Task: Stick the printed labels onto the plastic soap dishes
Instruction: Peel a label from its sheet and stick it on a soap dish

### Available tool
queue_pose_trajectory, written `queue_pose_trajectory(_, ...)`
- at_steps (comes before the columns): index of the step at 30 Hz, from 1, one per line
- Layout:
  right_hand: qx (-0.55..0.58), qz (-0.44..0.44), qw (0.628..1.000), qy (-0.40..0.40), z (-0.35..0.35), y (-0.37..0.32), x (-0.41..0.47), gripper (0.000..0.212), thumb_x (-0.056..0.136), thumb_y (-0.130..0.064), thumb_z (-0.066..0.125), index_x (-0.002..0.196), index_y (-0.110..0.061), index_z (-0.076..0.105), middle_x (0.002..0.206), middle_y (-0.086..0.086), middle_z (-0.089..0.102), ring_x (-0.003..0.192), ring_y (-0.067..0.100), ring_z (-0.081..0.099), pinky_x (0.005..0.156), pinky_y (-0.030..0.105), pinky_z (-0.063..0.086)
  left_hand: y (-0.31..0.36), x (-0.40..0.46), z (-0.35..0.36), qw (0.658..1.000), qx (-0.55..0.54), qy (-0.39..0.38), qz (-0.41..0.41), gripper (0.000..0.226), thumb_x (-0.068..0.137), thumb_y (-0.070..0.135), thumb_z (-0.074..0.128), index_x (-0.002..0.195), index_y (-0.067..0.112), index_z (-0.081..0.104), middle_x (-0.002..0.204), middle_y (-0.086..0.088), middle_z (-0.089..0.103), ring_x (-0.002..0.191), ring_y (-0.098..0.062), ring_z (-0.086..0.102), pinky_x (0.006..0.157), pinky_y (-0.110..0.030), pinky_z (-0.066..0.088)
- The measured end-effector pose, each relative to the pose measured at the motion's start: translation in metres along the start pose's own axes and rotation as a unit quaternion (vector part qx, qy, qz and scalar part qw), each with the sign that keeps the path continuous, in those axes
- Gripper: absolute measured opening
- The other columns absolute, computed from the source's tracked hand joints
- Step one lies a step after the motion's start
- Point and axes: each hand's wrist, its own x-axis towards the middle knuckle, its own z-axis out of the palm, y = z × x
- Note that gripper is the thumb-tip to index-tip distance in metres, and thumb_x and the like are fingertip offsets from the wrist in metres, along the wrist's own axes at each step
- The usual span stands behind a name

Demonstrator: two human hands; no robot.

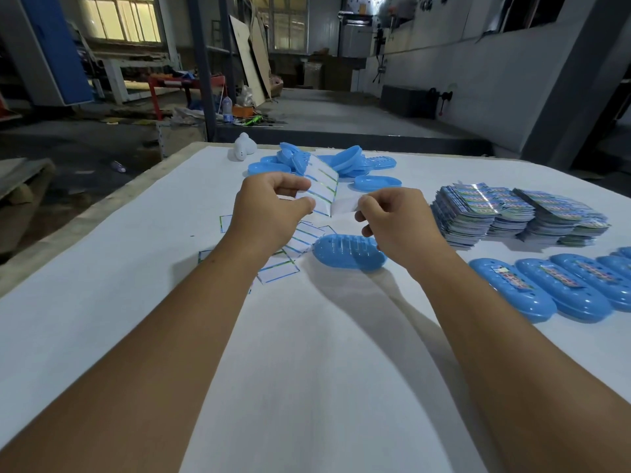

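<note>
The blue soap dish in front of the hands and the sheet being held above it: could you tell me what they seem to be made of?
Blue soap dish: moulded plastic by its look, smooth, slightly glossy, ribbed. Sheet: probably thin coated paper, since it bends and creases where the left hand pinches it.

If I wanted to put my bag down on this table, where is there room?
The near part of the white table, between the forearms, is bare, as is the left side. It is crowded beyond: empty backing sheets, the soap dish pile, label stacks and labelled dishes at right.
</note>
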Motion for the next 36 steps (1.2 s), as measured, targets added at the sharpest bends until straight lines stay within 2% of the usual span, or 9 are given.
queue_pose_trajectory(3,-0.096,-0.036,0.995,-0.006,0.002,-0.0002,-0.001,0.029,0.1,-0.028,0.046,0.082,-0.019,0.068,0.086,-0.001,0.073,0.079,0.024,0.07,0.077,0.041,0.059,0.001,-0.0014,0.001,1.0,0.002,-0.021,0.006,0.024,0.083,0.014,0.075,0.102,0.029,0.074,0.096,0.015,0.069,0.085,-0.008,0.07,0.075,-0.016,0.05)
queue_pose_trajectory(5,-0.116,-0.046,0.992,-0.006,0.0035,-0.0012,-0.0027,0.027,0.102,-0.033,0.045,0.09,-0.022,0.066,0.092,-0.003,0.071,0.081,0.023,0.069,0.081,0.045,0.058,0.0004,-0.0017,0.0022,0.999,0.005,-0.032,0.009,0.025,0.086,0.012,0.07,0.104,0.029,0.074,0.099,0.015,0.069,0.086,-0.008,0.069,0.072,-0.013,0.048)
queue_pose_trajectory(8,-0.116,-0.06,0.991,-0.005,0.0056,-0.0024,-0.0043,0.027,0.104,-0.033,0.044,0.094,-0.021,0.065,0.092,-0.005,0.071,0.081,0.021,0.068,0.081,0.045,0.057,0.0002,-0.0016,0.0035,0.999,0.008,-0.04,0.016,0.025,0.089,0.013,0.066,0.107,0.028,0.072,0.105,0.012,0.069,0.086,-0.006,0.069,0.073,-0.01,0.049)
queue_pose_trajectory(12,-0.083,-0.061,0.995,0.0,0.0068,-0.0036,-0.0037,0.025,0.105,-0.031,0.045,0.093,-0.021,0.065,0.087,-0.009,0.069,0.078,0.019,0.069,0.078,0.044,0.058,-0.0004,-0.0031,0.0047,0.998,0.026,-0.05,0.023,0.044,0.08,0.026,0.081,0.122,0.027,0.068,0.104,0.022,0.058,0.107,-0.011,0.063,0.095,-0.028,0.05)
queue_pose_trajectory(16,-0.075,-0.062,0.995,0.008,0.0059,-0.0027,-0.0021,0.026,0.105,-0.03,0.044,0.089,-0.023,0.063,0.082,-0.014,0.066,0.078,0.016,0.068,0.075,0.042,0.058,-0.0017,-0.0032,0.0061,0.997,0.054,-0.043,0.031,0.062,0.073,0.023,0.086,0.13,0.03,0.063,0.116,0.019,0.054,0.114,0.0,0.05,0.09,-0.019,0.035)
queue_pose_trajectory(22,-0.086,-0.066,0.994,0.009,0.0064,-0.0022,-0.0016,0.025,0.105,-0.031,0.044,0.09,-0.025,0.062,0.084,-0.013,0.067,0.078,0.017,0.068,0.078,0.042,0.058,0.0021,-0.0047,0.008,0.997,0.061,-0.049,0.021,0.064,0.075,0.017,0.085,0.132,0.032,0.06,0.117,0.018,0.051,0.11,-0.001,0.05,0.073,-0.007,0.032)
queue_pose_trajectory(26,-0.11,-0.059,0.992,0.008,0.0051,-0.0011,-0.0019,0.024,0.105,-0.032,0.043,0.092,-0.026,0.063,0.091,-0.008,0.07,0.081,0.021,0.068,0.082,0.044,0.057,0.0029,-0.0056,0.008,0.996,0.062,-0.067,0.019,0.067,0.076,0.017,0.085,0.135,0.031,0.058,0.133,0.012,0.055,0.118,-0.009,0.056,0.09,-0.019,0.037)
queue_pose_trajectory(31,-0.153,-0.051,0.987,0.008,0.005,-0.0019,-0.0033,0.025,0.105,-0.035,0.041,0.101,-0.025,0.064,0.097,-0.004,0.071,0.084,0.024,0.066,0.081,0.044,0.056,0.0045,-0.0073,0.0077,0.993,0.069,-0.09,0.016,0.067,0.076,0.016,0.085,0.136,0.029,0.057,0.137,0.01,0.055,0.114,-0.019,0.063,0.104,-0.03,0.044)
queue_pose_trajectory(36,-0.162,-0.039,0.986,0.006,0.0053,-0.0026,-0.0031,0.026,0.106,-0.035,0.041,0.099,-0.026,0.064,0.097,-0.004,0.071,0.085,0.022,0.064,0.081,0.045,0.056,0.0049,-0.0068,0.0071,0.994,0.075,-0.081,0.013,0.068,0.077,0.015,0.084,0.137,0.029,0.057,0.14,0.008,0.054,0.113,-0.02,0.064,0.102,-0.028,0.044)
